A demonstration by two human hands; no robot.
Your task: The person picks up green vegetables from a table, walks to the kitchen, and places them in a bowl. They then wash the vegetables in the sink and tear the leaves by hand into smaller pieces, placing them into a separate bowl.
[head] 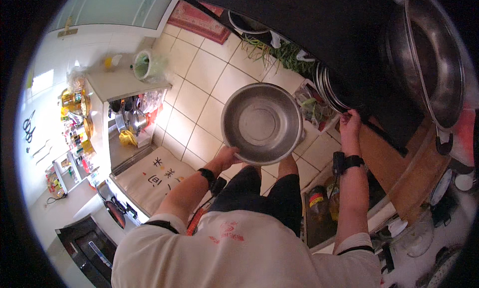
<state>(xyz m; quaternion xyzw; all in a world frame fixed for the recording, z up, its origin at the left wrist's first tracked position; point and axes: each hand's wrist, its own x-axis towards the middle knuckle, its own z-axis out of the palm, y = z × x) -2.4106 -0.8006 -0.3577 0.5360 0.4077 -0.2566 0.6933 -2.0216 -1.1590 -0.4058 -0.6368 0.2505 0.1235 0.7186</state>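
Note:
A round stainless steel basin [262, 123] is held level above the tiled floor, in front of my legs. My left hand [227, 158] grips its near left rim. To the right, my right hand [350, 121] is at the near end of a stack of metal basins [329, 88] on a shelf under the dark countertop. Its fingers are bent at the rims; whether they grip one, I cannot tell. Both wrists wear black bands with small devices.
Green leafy vegetables [295, 56] and a clear bag of produce [312, 104] lie by the shelf. A large metal pan [436, 60] stands on the right counter. Bottles [318, 202] stand low at right. At left are an open cabinet [131, 153] and a whitish bin [142, 65].

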